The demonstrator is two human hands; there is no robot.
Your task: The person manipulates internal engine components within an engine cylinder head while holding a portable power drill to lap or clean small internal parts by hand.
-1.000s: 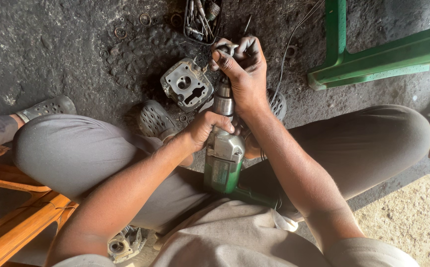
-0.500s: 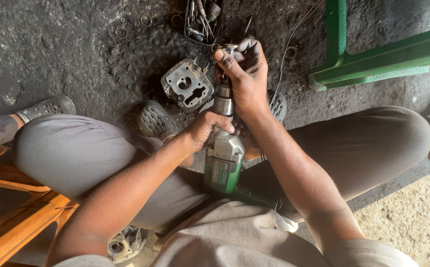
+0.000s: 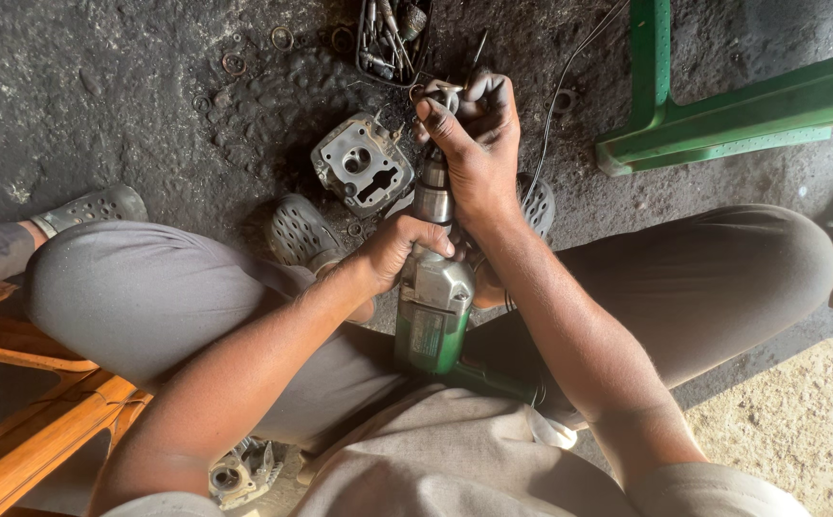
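Note:
A green and silver power drill (image 3: 433, 311) lies between my knees, its nose pointing away from me. My left hand (image 3: 395, 251) grips the drill's silver front housing. My right hand (image 3: 474, 144) is closed around the chuck end and a small metal part at the tip. Just left of the tip, a grey metal engine cylinder head (image 3: 363, 166) rests on the dark oily floor.
A tray of metal tools (image 3: 392, 38) sits at the top. Washers and rings (image 3: 234, 63) are scattered on the floor. A green metal frame (image 3: 722, 115) stands at the right, an orange wooden stool (image 3: 33, 421) at the lower left, another person's sandalled foot (image 3: 91, 206) at the left.
My right hand has shifted slightly around the drill's tip, fingers closing further over it. The left hand and the drill stay in place.

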